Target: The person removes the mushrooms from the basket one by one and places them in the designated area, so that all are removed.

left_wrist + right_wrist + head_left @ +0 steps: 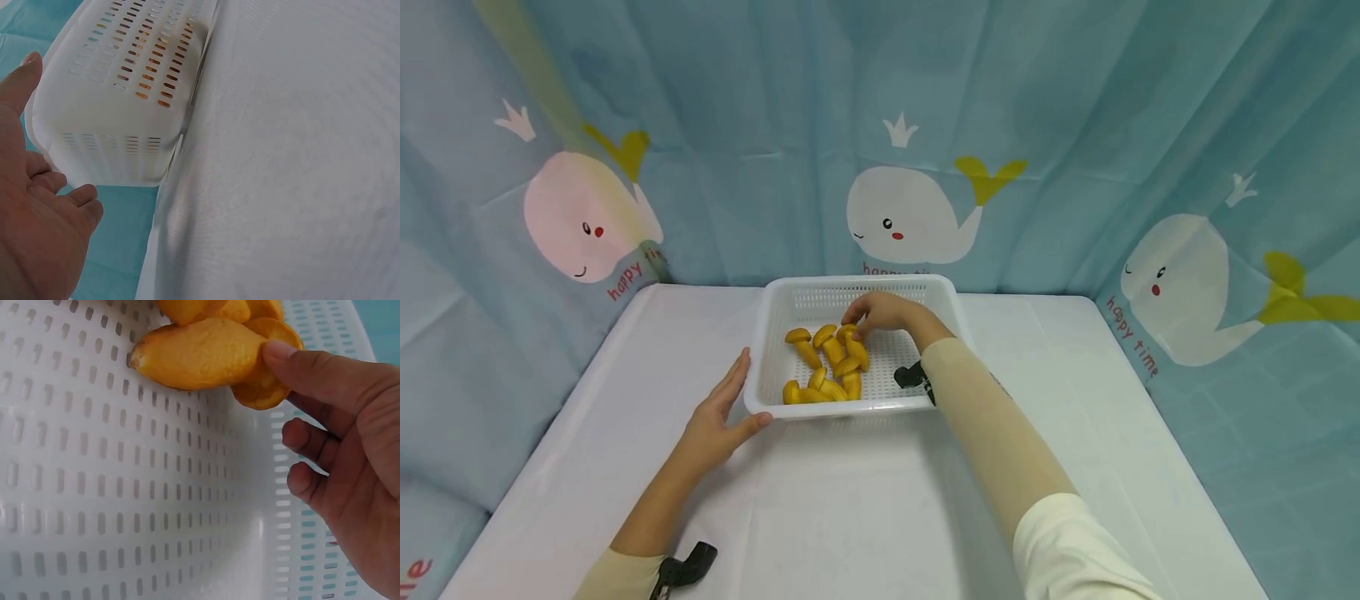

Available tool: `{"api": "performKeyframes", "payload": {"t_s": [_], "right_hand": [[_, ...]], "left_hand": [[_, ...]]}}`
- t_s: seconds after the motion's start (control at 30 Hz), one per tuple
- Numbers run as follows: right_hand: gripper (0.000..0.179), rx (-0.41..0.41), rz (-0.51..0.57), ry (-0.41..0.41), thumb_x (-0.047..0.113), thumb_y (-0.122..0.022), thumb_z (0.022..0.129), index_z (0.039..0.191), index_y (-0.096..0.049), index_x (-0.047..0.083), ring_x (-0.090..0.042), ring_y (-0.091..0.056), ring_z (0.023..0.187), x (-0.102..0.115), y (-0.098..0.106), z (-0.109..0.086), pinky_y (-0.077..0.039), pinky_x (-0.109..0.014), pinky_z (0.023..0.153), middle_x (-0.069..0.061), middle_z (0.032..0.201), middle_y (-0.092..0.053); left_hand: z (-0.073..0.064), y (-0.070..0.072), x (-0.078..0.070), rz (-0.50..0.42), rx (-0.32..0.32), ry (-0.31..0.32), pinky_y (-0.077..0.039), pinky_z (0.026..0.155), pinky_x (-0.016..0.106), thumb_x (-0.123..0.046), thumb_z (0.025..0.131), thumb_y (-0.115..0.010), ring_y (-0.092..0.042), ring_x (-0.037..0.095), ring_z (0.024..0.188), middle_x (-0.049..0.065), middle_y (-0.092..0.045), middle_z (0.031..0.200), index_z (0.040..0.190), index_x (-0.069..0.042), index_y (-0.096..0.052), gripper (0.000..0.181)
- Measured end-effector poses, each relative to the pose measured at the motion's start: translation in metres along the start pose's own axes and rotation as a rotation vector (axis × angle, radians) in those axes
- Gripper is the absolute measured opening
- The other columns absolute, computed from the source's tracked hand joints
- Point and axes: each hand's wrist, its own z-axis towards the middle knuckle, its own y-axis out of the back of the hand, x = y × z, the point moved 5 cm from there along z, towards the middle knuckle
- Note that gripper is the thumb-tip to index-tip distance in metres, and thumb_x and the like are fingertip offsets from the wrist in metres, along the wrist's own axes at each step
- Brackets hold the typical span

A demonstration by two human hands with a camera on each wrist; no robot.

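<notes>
A white perforated plastic basket (887, 354) holds several yellow mushrooms (827, 346), gathered in its left half. My right hand (889, 313) reaches in over the right side and pinches one mushroom (200, 355) by its cap, thumb on top, with the stem pointing away from the palm. The ring and little fingers (306, 478) hang loosely curled below it. At the basket's front left corner is my left hand (709, 429), thumb and fingers spread along the outside. In the left wrist view its fingertips (87, 203) lie right at the basket's wall.
The basket stands near the back of a table with a white cloth (850, 500). Blue curtains (760, 167) printed with whales rise behind and at both sides. A black wrist device (688, 567) sits on the left forearm, another (912, 376) on the right.
</notes>
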Motion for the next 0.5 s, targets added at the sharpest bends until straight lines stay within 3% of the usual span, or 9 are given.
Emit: {"api": "performKeyframes", "payload": {"t_s": [0.3,0.5], "right_hand": [[0.028,-0.064,-0.017,-0.002,0.016,-0.076,0.093,0.121,-0.074,0.018,-0.017,-0.061,0.117,0.019,0.009,-0.006,-0.052,-0.036,0.107,0.001,0.126,-0.07],[0.029,-0.154,0.011,0.035,0.017,-0.077,0.093,0.122,-0.075,0.017,-0.019,-0.062,0.119,0.034,0.025,-0.013,-0.054,-0.035,0.104,0.0,0.125,-0.071]], "left_hand": [[-0.002,0.0,-0.001,0.009,-0.008,-0.005,-0.038,0.111,0.063,-0.024,0.086,-0.085,-0.019,0.033,0.157,-0.003,-0.014,0.172,0.165,-0.025,-0.017,0.104],[0.001,0.0,0.001,0.012,-0.018,-0.007,-0.036,0.11,0.069,-0.023,0.085,-0.086,-0.02,0.035,0.157,-0.003,-0.015,0.172,0.165,-0.028,-0.017,0.106]]}}
